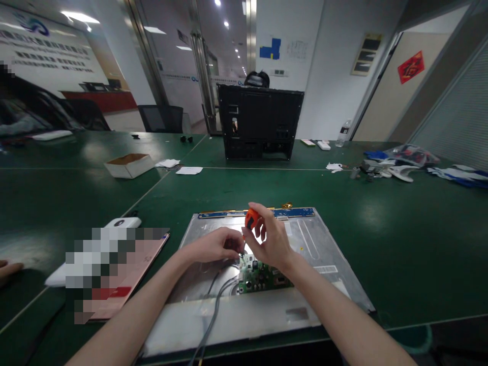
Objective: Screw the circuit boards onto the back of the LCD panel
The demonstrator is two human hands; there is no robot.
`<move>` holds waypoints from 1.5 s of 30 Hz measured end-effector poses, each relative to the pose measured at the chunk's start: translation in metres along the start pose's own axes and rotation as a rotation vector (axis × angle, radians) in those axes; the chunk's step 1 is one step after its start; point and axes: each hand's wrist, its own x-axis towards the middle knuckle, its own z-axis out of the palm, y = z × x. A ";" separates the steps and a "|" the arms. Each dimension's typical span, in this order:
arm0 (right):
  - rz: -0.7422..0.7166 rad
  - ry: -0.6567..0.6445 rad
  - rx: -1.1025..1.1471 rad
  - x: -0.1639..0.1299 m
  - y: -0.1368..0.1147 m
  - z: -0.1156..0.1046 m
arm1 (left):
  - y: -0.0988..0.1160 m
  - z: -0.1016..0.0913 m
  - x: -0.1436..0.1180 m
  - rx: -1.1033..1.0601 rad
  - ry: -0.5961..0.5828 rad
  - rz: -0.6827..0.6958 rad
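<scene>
My right hand [272,236] grips an orange and black screwdriver [250,218], held upright with its tip pointing down. Under it, at the upper left corner of a green circuit board [261,277], my left hand [224,245] is closed in a pinch close to the screwdriver's tip. What those fingers hold is too small to make out. The board sits on the metal back of a flat display panel [305,239], which lies on the table. Grey cables [216,310] run from near the board's left side toward me. A blue strip board [301,212] lines the panel's far edge.
A black monitor housing [261,122] stands across the green table [396,229]. To the left are a white device [125,222], a pink folder-like item [133,274] and an open cardboard box [129,166]. Another person's hand [9,269] rests at far left. Bags and gloves [400,162] lie right.
</scene>
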 end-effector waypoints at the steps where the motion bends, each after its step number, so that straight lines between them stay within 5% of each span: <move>1: -0.002 0.002 -0.003 0.000 0.001 0.000 | 0.000 0.000 0.000 -0.010 -0.002 0.004; 15: -0.072 0.000 -0.073 0.003 0.006 0.002 | -0.002 0.000 0.007 -0.093 0.002 -0.004; 25: -0.037 -0.126 -0.071 0.019 -0.008 -0.008 | 0.001 -0.001 0.006 -0.020 0.023 0.025; 32: -0.068 -0.030 -0.078 0.012 0.003 -0.013 | 0.000 0.001 0.005 0.000 0.028 0.014; 45: -0.067 -0.045 0.001 -0.002 0.000 -0.010 | 0.005 0.004 0.003 0.002 0.074 0.025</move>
